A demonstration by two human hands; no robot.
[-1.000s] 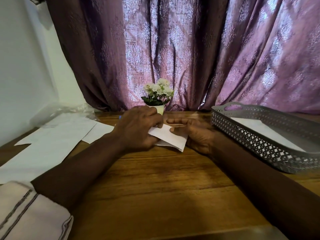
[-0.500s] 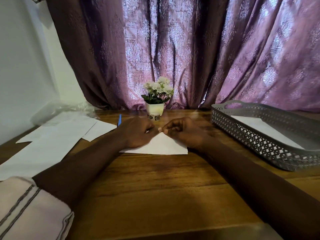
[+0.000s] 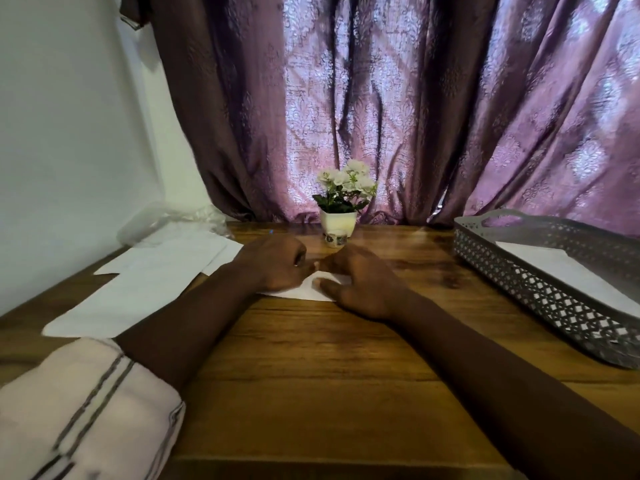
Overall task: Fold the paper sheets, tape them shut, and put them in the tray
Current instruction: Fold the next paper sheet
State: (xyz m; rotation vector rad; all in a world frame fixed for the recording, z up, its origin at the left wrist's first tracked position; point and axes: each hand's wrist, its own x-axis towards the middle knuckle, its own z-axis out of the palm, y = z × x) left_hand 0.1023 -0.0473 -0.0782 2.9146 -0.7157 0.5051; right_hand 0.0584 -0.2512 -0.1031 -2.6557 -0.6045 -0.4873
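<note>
Now, right hand (image 3: 360, 282) presses folded paper (image 3: 311, 288), fingers (image 3: 337, 263) spread; left hand (image 3: 273, 263) curled, grip unclear.

Figure: materials and surface finishes on the desk.
Wood-grain table (image 3: 311, 358), smooth with a low sheen; matt white paper in the folded sheet (image 3: 308, 289) and loose sheets (image 3: 156, 271); perforated grey tray (image 3: 519, 282), matt, metal or plastic unclear; woven patterned curtain (image 3: 381, 98), faintly lustrous; glossy pot (image 3: 337, 221); crinkled clear plastic bag (image 3: 166, 216).

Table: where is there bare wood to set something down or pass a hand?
Bare wood lies between the right hand and the tray, and in the near middle of the table. Crowded: loose sheets at left, flower pot and tape roll behind the folded paper.
</note>
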